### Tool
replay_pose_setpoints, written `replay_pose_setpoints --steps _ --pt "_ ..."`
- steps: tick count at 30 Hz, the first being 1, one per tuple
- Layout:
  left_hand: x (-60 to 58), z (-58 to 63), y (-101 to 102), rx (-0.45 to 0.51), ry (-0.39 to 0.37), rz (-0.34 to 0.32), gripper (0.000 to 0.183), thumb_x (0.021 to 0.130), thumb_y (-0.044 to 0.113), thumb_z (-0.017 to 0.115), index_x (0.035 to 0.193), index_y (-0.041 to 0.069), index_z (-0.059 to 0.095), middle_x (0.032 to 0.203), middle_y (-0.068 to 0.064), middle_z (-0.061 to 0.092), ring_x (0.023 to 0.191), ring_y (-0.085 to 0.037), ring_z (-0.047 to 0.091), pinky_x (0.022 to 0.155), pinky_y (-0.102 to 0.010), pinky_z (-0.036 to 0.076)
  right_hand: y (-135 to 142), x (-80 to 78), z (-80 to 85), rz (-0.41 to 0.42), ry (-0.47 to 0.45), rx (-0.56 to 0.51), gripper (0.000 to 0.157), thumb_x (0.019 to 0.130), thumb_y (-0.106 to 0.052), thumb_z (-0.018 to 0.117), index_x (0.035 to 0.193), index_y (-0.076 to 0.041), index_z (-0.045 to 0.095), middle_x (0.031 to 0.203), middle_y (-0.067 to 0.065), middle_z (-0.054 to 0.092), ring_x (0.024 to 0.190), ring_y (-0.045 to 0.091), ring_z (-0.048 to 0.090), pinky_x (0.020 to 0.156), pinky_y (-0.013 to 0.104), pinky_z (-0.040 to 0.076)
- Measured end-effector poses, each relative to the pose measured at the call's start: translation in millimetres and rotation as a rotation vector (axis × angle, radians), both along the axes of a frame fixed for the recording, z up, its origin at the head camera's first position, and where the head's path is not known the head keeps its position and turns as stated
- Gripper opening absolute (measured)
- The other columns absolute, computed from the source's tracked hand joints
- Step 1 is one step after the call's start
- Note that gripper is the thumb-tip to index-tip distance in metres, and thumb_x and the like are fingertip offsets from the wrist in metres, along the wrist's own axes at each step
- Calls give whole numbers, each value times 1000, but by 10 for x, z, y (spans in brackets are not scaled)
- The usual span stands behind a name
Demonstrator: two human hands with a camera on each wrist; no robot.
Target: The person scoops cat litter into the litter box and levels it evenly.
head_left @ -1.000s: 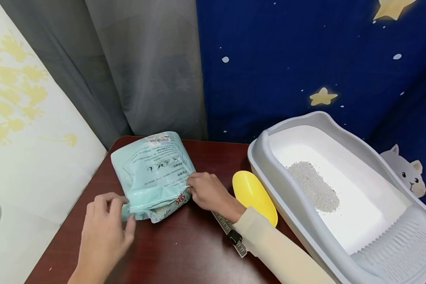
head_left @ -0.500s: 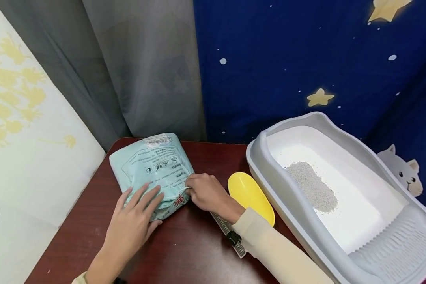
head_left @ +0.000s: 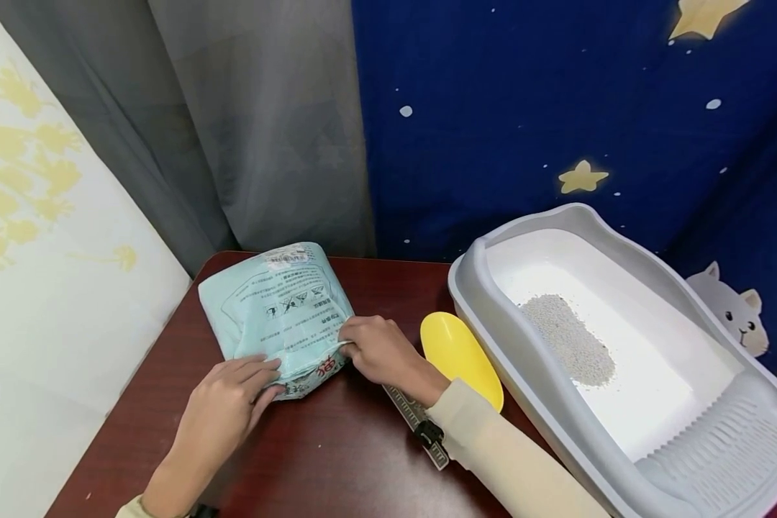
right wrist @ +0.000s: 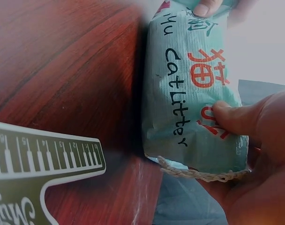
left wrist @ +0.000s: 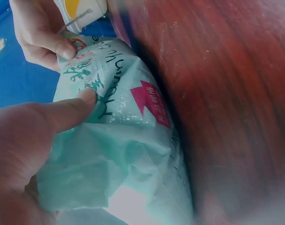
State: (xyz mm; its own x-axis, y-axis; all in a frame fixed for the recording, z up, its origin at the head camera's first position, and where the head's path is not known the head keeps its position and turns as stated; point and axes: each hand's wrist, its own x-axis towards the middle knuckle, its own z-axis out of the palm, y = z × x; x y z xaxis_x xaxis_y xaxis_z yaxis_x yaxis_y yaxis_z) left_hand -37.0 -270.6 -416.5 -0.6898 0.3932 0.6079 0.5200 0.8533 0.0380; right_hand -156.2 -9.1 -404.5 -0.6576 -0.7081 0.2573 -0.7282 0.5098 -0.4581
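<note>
A pale teal cat litter bag [head_left: 285,306] lies on the dark red table at the back left, printed side up. My left hand [head_left: 216,406] pinches the near left part of its top edge; in the left wrist view the thumb presses the bag's front [left wrist: 119,154] while the fingers are hidden behind. At the near right corner my right hand [head_left: 382,352] grips the same edge. The right wrist view shows its thumb on the red lettering of the bag [right wrist: 194,108], fingers behind, close to a braided cord [right wrist: 208,176] along the side.
A yellow scoop [head_left: 460,356] lies right of my right wrist, against a grey and white litter box [head_left: 485,288] holding a patch of grey litter [head_left: 570,342]. A ruler-marked green strip [right wrist: 63,152] lies under my right forearm. Curtains hang behind the table.
My left hand has gone from the bag's left corner to lying spread over its front, then drawn back to pinch the edge. The bag's opening is now flatter. My right hand has kept its grip.
</note>
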Motion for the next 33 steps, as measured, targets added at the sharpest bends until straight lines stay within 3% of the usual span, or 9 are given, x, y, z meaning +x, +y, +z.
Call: replay_pose_setpoints --steps 2,4,8,9,14,20,26,29,33 --pt "-27 -19 6 16 -8 -2 70 120 50 35 98 3 82 105 -9 81 100 -33 77 88 -53 59 39 -15 9 -11 -4 6 9 105 -12 75 98 -16 80 110 -5 76 92 12 70 81 36 58" --pt "-55 -30 15 39 -23 4 53 118 43 51 98 5 81 102 -8 81 95 -32 76 86 -53 60 77 -30 20 -25 -6 10 8 104 -13 76 98 -16 81 112 -5 77 98 13 72 84 37 60" --pt "-103 -40 43 63 -55 31 11 97 19 81 95 9 79 96 -3 78 88 -34 75 81 -54 61 142 -51 43 -40 -28 5 7 104 -12 76 101 -15 82 116 -3 78 106 15 74 91 39 61" --pt "-113 -40 52 66 -62 39 9 90 13 85 93 10 78 94 -2 78 87 -34 74 80 -54 61 155 -55 47 -43 -34 6 7 104 -12 76 101 -15 82 117 -2 78 107 15 74 92 38 61" --pt "-144 -44 80 69 -85 64 16 83 9 91 89 13 77 90 2 77 81 -31 73 76 -55 61 197 -71 48 -46 -65 26 9 107 -14 74 104 -16 82 120 -3 77 110 14 72 95 37 60" --pt "-183 -37 61 53 -118 65 18 83 11 93 89 15 77 90 3 77 77 -28 73 73 -55 61 183 -66 54 -74 -59 59 9 108 -17 73 104 -18 81 123 -5 77 112 12 72 94 36 60" --pt "-56 -25 -160 46 -141 128 21 80 11 94 86 19 75 87 5 74 65 -28 68 57 -55 57 -40 -25 20 -21 -52 79 11 111 -22 70 111 -21 81 130 -9 75 114 5 70 90 26 57" --pt "-25 -55 -211 52 -163 137 23 81 11 93 86 20 74 85 6 73 60 -24 64 49 -50 53 -62 19 8 -24 -71 84 14 111 -23 70 117 -21 82 131 -10 74 113 4 69 90 23 56" --pt "-92 -105 -139 56 -179 116 23 81 11 94 85 22 74 84 9 71 60 -20 64 50 -46 53 65 96 33 -50 -73 86 18 111 -18 69 125 -18 80 139 -7 71 124 7 67 101 25 55"
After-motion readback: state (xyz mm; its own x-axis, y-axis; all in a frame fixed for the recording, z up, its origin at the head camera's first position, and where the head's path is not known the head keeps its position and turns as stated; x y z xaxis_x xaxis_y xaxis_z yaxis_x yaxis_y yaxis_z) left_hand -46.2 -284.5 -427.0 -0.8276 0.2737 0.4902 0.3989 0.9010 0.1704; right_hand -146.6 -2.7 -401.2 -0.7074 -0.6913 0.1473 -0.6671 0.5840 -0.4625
